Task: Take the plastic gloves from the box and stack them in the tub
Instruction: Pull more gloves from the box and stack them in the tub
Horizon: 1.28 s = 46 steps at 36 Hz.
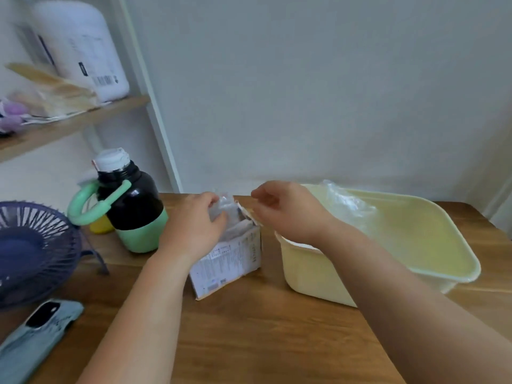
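Note:
A small white printed cardboard box (230,259) stands open on the wooden table. Clear plastic gloves (225,210) stick up out of its top. My left hand (194,225) sits over the box opening and pinches those gloves between thumb and fingers. My right hand (282,212) hovers just right of the box, above its torn flap, fingers loosely curled and holding nothing. To the right is a pale yellow tub (415,245). Crumpled clear gloves (346,203) lie at its far left corner.
A black and green bottle (130,200) with a green handle stands left of the box. A dark blue fan (33,250) and a phone (41,320) on a light blue pouch lie at the left edge. A shelf (69,123) with a white jug hangs on the wall.

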### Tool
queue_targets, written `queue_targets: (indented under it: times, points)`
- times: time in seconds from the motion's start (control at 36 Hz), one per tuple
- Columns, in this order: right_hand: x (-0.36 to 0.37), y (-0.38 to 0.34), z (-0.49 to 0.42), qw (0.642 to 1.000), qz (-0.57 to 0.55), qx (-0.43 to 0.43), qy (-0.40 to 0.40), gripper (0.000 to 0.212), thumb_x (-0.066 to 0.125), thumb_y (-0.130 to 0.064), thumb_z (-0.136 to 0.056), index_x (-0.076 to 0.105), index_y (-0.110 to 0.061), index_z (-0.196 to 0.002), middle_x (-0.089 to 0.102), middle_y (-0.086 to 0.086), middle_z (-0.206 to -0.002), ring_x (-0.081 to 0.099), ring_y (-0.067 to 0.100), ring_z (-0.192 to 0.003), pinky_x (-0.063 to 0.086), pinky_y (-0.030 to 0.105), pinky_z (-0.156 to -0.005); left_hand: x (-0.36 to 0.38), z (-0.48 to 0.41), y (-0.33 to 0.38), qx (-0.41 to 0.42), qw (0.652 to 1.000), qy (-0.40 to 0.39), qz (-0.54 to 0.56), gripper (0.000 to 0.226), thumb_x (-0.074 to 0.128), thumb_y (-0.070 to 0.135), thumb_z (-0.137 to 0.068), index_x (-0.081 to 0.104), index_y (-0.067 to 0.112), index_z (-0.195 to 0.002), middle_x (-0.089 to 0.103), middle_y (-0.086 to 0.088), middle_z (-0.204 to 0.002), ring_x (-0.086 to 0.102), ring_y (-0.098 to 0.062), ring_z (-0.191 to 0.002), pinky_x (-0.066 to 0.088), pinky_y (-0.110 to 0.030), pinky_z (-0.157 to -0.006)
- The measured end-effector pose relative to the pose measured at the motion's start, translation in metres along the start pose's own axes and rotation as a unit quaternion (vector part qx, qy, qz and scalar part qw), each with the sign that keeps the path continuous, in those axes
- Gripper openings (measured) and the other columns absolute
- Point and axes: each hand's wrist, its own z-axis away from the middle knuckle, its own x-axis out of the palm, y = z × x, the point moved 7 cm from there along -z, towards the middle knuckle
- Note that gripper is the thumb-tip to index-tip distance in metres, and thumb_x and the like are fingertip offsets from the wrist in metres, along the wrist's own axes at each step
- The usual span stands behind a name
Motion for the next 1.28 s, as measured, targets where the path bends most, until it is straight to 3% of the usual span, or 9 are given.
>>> queue_targets:
  times: [0.14, 0.25, 0.47, 0.64, 0.78, 0.86, 1.0, 1.17, 1.28]
  points:
    - [0.031, -0.007, -0.015, 0.999, 0.034, -0.02, -0.021, 0.031, 0.046, -0.008, -0.093, 0.064, -0.013, -0.117, 0.068, 0.0, -0.112, 0.057, 0.011, -0.092, 0.037, 0.011, -0.071, 0.01, 0.006, -0.016, -0.024, 0.999, -0.045, -0.015, 0.042, 0.065, 0.031, -0.087, 0.055, 0.022, -0.127, 0.059, 0.002, -0.12, 0.056, -0.016, -0.105, 0.049, -0.033, -0.085]
    - [0.04, -0.002, -0.018, 0.995, 0.093, -0.012, -0.041, 0.036, 0.045, -0.007, -0.092, 0.06, -0.013, -0.124, 0.065, 0.001, -0.116, 0.058, 0.018, -0.107, 0.043, 0.022, -0.087, 0.005, 0.004, -0.017, -0.016, 1.0, -0.008, 0.017, 0.035, 0.067, 0.02, -0.086, 0.062, 0.021, -0.121, 0.062, 0.009, -0.099, 0.057, -0.009, -0.092, 0.044, -0.023, -0.078]
    - [0.047, 0.003, -0.019, 0.99, 0.12, -0.02, -0.068, 0.038, 0.052, -0.017, -0.091, 0.055, -0.019, -0.129, 0.064, -0.004, -0.109, 0.058, 0.014, -0.102, 0.046, 0.025, -0.086, 0.004, 0.006, -0.013, 0.02, 0.999, 0.024, 0.032, 0.011, 0.062, 0.031, -0.091, 0.07, 0.027, -0.098, 0.068, 0.011, -0.092, 0.062, -0.015, -0.095, 0.052, -0.039, -0.083]
    - [0.047, 0.001, -0.018, 0.995, 0.069, -0.036, -0.063, 0.071, 0.06, -0.025, -0.088, 0.021, -0.035, -0.147, 0.06, -0.009, -0.101, 0.057, 0.012, -0.09, 0.048, 0.028, -0.082, -0.003, 0.008, 0.008, 0.09, 0.978, -0.043, 0.181, 0.017, 0.06, 0.03, -0.093, 0.064, 0.041, -0.081, 0.066, 0.021, -0.085, 0.057, 0.009, -0.087, 0.038, -0.003, -0.071]
    - [0.044, -0.001, -0.018, 0.994, 0.08, -0.06, -0.041, 0.01, 0.051, -0.024, -0.094, 0.059, -0.024, -0.101, 0.051, -0.014, -0.069, 0.048, 0.003, -0.064, 0.039, 0.026, -0.062, -0.001, 0.009, 0.008, 0.093, 0.954, -0.077, 0.273, 0.014, 0.058, 0.027, -0.093, 0.072, 0.031, -0.093, 0.071, 0.017, -0.09, 0.063, 0.002, -0.09, 0.045, -0.011, -0.079]
    - [0.042, -0.001, -0.018, 0.995, 0.076, -0.058, -0.023, 0.031, 0.049, -0.025, -0.097, 0.04, -0.032, -0.067, 0.041, -0.015, -0.061, 0.04, 0.002, -0.056, 0.029, 0.021, -0.052, 0.005, 0.008, 0.0, 0.057, 0.955, -0.089, 0.276, 0.016, 0.055, 0.039, -0.092, 0.067, 0.028, -0.093, 0.07, 0.01, -0.089, 0.064, -0.007, -0.087, 0.047, -0.022, -0.08]
    - [0.031, 0.003, -0.021, 0.999, -0.026, -0.022, 0.013, 0.015, 0.051, -0.027, -0.095, 0.055, -0.022, -0.082, 0.049, -0.012, -0.061, 0.045, 0.004, -0.057, 0.038, 0.02, -0.056, 0.016, 0.009, -0.005, 0.047, 0.961, -0.163, 0.218, 0.056, 0.049, 0.081, -0.071, 0.061, 0.042, -0.109, 0.067, 0.015, -0.106, 0.063, -0.005, -0.1, 0.05, -0.035, -0.093]
    - [0.024, 0.003, -0.02, 0.994, -0.102, 0.009, 0.03, 0.022, 0.053, -0.026, -0.096, 0.067, -0.011, -0.089, 0.058, 0.001, -0.069, 0.061, 0.031, -0.079, 0.05, 0.039, -0.076, 0.022, 0.006, -0.001, 0.064, 0.98, -0.161, 0.1, 0.063, 0.045, 0.087, -0.062, 0.062, 0.046, -0.106, 0.061, 0.015, -0.103, 0.056, -0.003, -0.095, 0.047, -0.027, -0.078]
    - [0.02, 0.005, -0.019, 0.984, -0.165, 0.02, 0.065, 0.019, 0.052, -0.026, -0.096, 0.064, -0.015, -0.085, 0.053, -0.009, -0.067, 0.055, 0.015, -0.063, 0.054, 0.046, -0.078, 0.028, 0.001, -0.004, 0.08, 0.986, -0.143, 0.032, 0.077, 0.042, 0.097, -0.055, 0.065, 0.044, -0.106, 0.061, 0.02, -0.105, 0.055, -0.009, -0.105, 0.049, -0.039, -0.088]
